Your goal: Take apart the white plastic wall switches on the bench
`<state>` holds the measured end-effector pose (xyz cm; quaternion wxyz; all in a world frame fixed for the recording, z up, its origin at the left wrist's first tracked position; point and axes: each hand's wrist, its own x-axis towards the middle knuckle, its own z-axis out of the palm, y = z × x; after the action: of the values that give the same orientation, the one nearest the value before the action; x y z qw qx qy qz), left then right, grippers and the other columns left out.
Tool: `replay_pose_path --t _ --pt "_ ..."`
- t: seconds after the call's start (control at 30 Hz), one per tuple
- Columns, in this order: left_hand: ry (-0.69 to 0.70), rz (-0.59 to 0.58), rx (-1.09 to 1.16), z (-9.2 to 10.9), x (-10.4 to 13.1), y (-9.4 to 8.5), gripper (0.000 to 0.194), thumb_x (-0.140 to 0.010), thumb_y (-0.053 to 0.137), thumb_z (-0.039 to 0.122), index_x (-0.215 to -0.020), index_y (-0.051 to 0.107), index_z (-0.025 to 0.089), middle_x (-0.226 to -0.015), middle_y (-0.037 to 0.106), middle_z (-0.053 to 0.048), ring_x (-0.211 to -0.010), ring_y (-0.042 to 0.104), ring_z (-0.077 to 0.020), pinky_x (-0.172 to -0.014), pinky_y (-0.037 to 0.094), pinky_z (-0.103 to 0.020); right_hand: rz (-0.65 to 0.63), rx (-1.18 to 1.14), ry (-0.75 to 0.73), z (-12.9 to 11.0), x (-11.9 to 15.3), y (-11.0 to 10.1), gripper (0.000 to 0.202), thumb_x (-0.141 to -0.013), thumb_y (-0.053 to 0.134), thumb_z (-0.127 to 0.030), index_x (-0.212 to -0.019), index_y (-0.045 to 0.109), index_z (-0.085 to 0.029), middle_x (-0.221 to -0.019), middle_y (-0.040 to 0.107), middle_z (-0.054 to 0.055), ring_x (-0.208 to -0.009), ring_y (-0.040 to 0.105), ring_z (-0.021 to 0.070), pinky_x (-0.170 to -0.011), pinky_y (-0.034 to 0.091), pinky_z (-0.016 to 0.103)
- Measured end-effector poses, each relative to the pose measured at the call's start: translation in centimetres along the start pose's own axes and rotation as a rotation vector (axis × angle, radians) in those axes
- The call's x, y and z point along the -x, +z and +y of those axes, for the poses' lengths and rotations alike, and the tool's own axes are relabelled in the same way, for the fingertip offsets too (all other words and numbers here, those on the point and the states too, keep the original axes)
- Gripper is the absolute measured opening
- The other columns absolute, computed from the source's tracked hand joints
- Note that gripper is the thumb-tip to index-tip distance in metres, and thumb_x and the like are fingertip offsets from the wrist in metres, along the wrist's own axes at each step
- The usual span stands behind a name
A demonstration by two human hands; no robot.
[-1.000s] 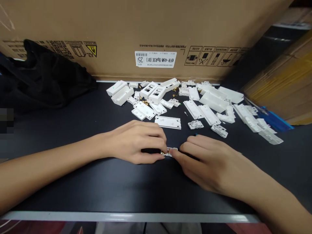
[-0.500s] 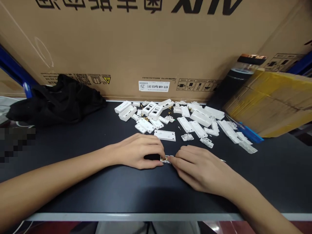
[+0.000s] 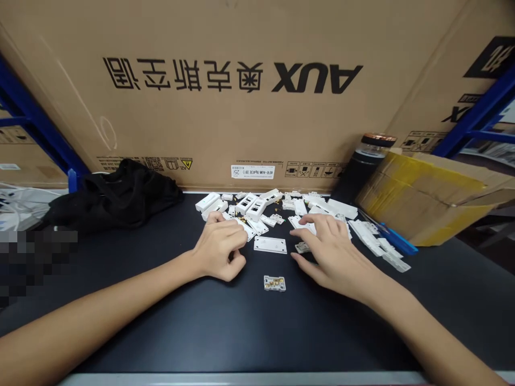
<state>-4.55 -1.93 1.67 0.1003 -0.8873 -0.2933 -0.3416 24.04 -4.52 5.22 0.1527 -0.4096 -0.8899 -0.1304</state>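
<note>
A small white plastic part with brass-coloured metal pieces in it lies alone on the black table, touched by neither hand. My left hand is closed, knuckles up, at the front left of a pile of white parts. Its curled fingers hide whatever may be in them. To the right, my right hand is open, thumb and fingers apart, over a small white clip-like part that it partly covers. Between the hands lies a flat white plate.
Behind the plate are white housings and other loose parts. A black bag lies left. At right stand a dark bottle, a taped cardboard piece and a blue tool. A large carton walls off the back.
Both hands have come off the small part with brass pieces, which stays on the table. My left hand went up and left, my right hand opened and moved toward the pile. The view tilted up.
</note>
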Motion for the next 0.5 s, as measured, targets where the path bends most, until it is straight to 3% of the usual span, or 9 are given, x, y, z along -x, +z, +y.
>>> replay_pose_path --t 0.1,0.23,0.3,0.4,0.5 --pt "-0.133 -0.11 -0.061 -1.2 -0.1 0.3 0.024 -0.07 0.052 0.024 -0.056 0.034 0.018 -0.048 0.041 0.006 -0.05 0.031 -0.0093 -0.078 0.032 -0.041 -0.059 0.025 0.01 0.8 -2.2 -0.4 0.025 -0.093 0.06 -0.036 -0.103 0.071 -0.015 -0.126 0.05 0.022 -0.12 0.044 0.0373 -0.097 0.035 0.057" --pt "-0.303 -0.295 -0.12 -1.6 -0.4 0.3 0.038 -0.084 0.056 0.047 -0.06 0.045 0.019 -0.046 0.045 0.005 -0.048 0.04 -0.0114 -0.093 0.039 -0.046 -0.135 -0.022 -0.016 1.2 -5.0 -0.2 0.037 -0.089 0.065 -0.05 -0.1 0.076 -0.017 -0.118 0.051 0.018 -0.115 0.045 0.035 -0.099 0.033 0.057" --pt "-0.38 -0.372 -0.144 -1.2 -0.4 0.2 0.042 -0.087 0.054 0.052 -0.061 0.049 0.019 -0.049 0.049 0.001 -0.052 0.047 -0.0159 -0.08 0.044 -0.039 -0.129 -0.037 -0.015 1.3 -5.6 0.4 0.044 -0.089 0.063 -0.055 -0.107 0.076 -0.017 -0.116 0.051 0.018 -0.115 0.045 0.0346 -0.101 0.032 0.057" --pt "-0.458 -0.416 -0.128 -0.5 -0.3 0.2 0.04 -0.09 0.052 0.049 -0.062 0.052 0.019 -0.056 0.056 -0.004 -0.054 0.053 -0.0196 -0.057 0.035 -0.03 -0.072 -0.01 0.055 1.5 -5.3 1.6 0.052 -0.093 0.054 -0.058 -0.116 0.073 -0.016 -0.116 0.05 0.019 -0.116 0.044 0.0355 -0.101 0.03 0.059" --pt "-0.461 -0.414 -0.096 -0.4 -0.2 0.7 0.042 -0.093 0.05 0.044 -0.059 0.05 0.02 -0.051 0.051 -0.001 -0.048 0.05 -0.0174 -0.053 0.029 -0.028 -0.029 0.007 0.168 2.1 -4.2 2.4 0.055 -0.095 0.048 -0.062 -0.116 0.071 -0.017 -0.112 0.048 0.017 -0.11 0.044 0.035 -0.097 0.031 0.06"
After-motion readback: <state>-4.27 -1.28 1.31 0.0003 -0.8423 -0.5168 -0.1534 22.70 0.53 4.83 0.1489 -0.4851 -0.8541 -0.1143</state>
